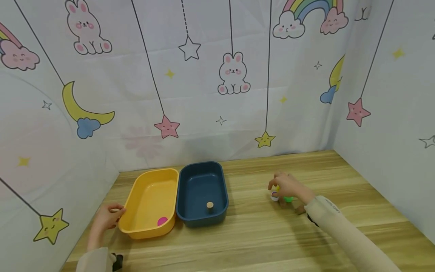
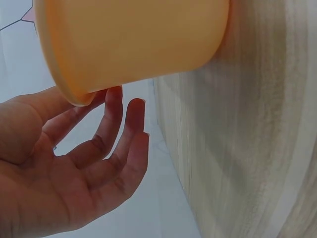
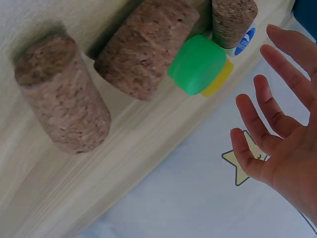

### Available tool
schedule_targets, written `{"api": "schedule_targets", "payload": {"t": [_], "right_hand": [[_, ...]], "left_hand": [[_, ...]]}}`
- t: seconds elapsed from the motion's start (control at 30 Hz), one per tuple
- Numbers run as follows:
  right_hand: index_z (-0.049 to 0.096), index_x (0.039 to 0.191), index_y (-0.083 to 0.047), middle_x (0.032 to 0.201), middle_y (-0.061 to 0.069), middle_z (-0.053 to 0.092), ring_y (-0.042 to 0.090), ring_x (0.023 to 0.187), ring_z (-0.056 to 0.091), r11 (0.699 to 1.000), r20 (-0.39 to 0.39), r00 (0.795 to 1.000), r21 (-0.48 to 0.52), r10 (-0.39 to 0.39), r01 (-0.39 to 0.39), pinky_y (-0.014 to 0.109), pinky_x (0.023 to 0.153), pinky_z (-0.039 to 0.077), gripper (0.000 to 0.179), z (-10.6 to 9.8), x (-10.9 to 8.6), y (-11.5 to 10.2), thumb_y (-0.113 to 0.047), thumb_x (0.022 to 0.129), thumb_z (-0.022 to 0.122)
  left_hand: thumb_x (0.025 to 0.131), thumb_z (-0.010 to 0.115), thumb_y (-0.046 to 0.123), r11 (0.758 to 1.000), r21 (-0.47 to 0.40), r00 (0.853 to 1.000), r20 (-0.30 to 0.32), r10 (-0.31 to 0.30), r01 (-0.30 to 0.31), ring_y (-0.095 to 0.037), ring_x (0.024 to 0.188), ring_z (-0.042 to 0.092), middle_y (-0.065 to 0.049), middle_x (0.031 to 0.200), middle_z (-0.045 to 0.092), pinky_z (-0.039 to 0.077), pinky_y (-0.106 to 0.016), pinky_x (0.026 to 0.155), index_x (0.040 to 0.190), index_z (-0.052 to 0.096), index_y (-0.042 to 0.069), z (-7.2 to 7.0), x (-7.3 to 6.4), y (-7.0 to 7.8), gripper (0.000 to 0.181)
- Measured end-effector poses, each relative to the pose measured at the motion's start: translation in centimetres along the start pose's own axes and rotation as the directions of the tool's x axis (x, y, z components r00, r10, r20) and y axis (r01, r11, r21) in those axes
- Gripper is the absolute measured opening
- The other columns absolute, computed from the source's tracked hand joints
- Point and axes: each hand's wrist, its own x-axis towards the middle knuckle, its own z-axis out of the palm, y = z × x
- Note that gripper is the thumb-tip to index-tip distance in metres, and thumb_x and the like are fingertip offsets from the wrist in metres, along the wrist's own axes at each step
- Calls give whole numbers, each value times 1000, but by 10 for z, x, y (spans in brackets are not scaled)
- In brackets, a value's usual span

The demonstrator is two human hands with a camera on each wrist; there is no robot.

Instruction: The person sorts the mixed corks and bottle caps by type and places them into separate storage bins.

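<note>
My left hand [image 1: 108, 217] is at the left rim of a yellow plastic bin [image 1: 149, 233], and its fingers pinch the edge; in the left wrist view the thumb tip is hidden behind the rim. My right hand [image 1: 288, 186] hovers over a small group on the table, fingers spread and loosely bent, holding nothing. Beneath and beside it are several cork stoppers [image 3: 64, 99], a green bottle cap [image 3: 198, 64], a yellow cap [image 3: 219, 79] and a white cap with a blue print [image 3: 244, 41]. A pink round cap [image 1: 162, 221] lies inside the yellow bin.
A dark blue bin [image 1: 202, 221] stands right against the yellow one, with a cork [image 1: 210, 205] in it. The wood-grain table [image 1: 251, 234] is bordered by a white cloth [image 1: 204, 90] printed with bunnies, stars and clouds at the back and sides.
</note>
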Motion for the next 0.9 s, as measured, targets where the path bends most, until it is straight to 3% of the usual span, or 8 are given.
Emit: {"api": "schedule_targets", "payload": {"t": [0.3,0.9], "right_hand": [[68,88,-16,87,5,56,21,84,50,1000,3,1000,-5,5,-5,55,74,36,18,7,-1,7,-23,72,72],[68,86,-16,84,1,55,19,83,49,999,-4,1000,-27,21,-21,53,72,38,21,13,-1,12,-28,70,73]], "left_hand": [[87,51,16,1000,-2,1000,2,4,-4,-13,67,56,-21,85,64,49,-33,59,101,53,-11,1,1,-3,31],[87,52,16,1000,-5,1000,-11,3,-3,-12,66,54,-16,81,64,49,-32,58,100,54,-11,1,0,0,30]]}}
